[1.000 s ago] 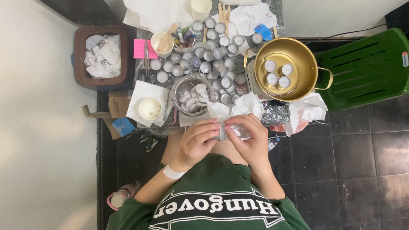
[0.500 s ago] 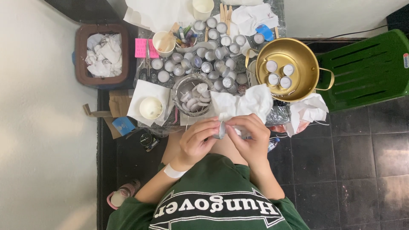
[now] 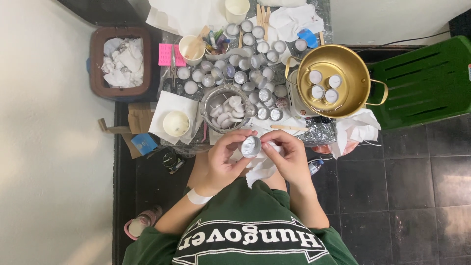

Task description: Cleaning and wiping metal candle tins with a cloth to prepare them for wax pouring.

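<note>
- I see both hands meeting over the lap, just below the counter [image 3: 314, 14] edge. Left hand [image 3: 223, 164] and right hand [image 3: 289, 159] share one small silver cup [image 3: 250, 145], open mouth facing the camera.
- Left fingers [image 3: 240, 137] are clamped around the cup's rim and side. Right fingers [image 3: 269, 140] are pinched on its other edge, with a white tissue [image 3: 260, 169] bunched under the palm.
- My read of the step: wiping or cleaning out the cup with the tissue. I can't tell whether anything is left inside; the interior just shines.
- Counter above the hands: a dense cluster of similar silver cups [image 3: 245, 73], a glass bowl [image 3: 226, 109] of white wax discs, a gold pot [image 3: 336, 81] with four filled cups in it, and a white cup on paper [image 3: 175, 122].
- A brown bin [image 3: 120, 64] of crumpled tissue sits at the left on the floor.
- Next move, as I judge it: needs a steady left-hand grip while the right works tissue around the inner wall. The thin metal looks easy to dent, so light pressure.
- After that, a free spot among the cups is needed; they are packed tight, so placement calls for care.
</note>
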